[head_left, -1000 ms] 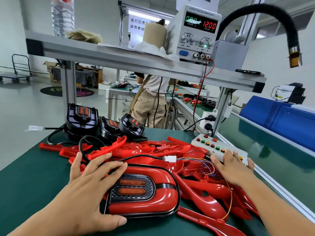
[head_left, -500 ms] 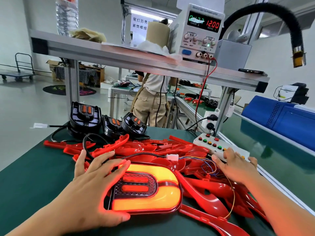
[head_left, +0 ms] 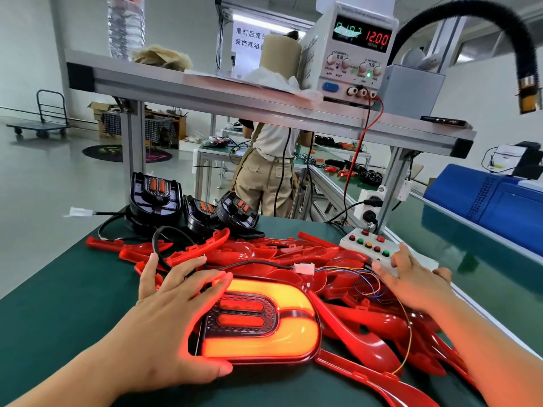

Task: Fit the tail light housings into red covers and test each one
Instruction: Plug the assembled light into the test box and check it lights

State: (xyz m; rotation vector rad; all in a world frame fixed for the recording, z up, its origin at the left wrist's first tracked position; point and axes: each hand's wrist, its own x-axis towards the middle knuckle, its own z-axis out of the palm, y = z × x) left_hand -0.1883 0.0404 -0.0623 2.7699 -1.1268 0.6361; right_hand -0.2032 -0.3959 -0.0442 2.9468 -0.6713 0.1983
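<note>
An assembled tail light (head_left: 264, 321) lies on the green mat, glowing bright orange-red. My left hand (head_left: 170, 318) rests on its left end with spread fingers and the thumb along its near edge. Its black cable leads to a white connector (head_left: 304, 268) joined to thin coloured wires. My right hand (head_left: 411, 279) lies flat, fingers straight, pressing on the white button box (head_left: 370, 245). A heap of loose red covers (head_left: 264, 254) spreads behind and to the right. Three black housings (head_left: 155, 198) stand at the back left.
A power supply (head_left: 352, 54) reading 12.00 sits on the aluminium shelf (head_left: 205, 92) overhead. A black flexible hose (head_left: 499, 30) hangs at the top right. A blue case (head_left: 493, 204) lies at the right. A person (head_left: 270, 171) stands behind the bench.
The tail light went from dark to lit. My right hand has stayed on the button box and my left hand on the light. The supply's current reading changed.
</note>
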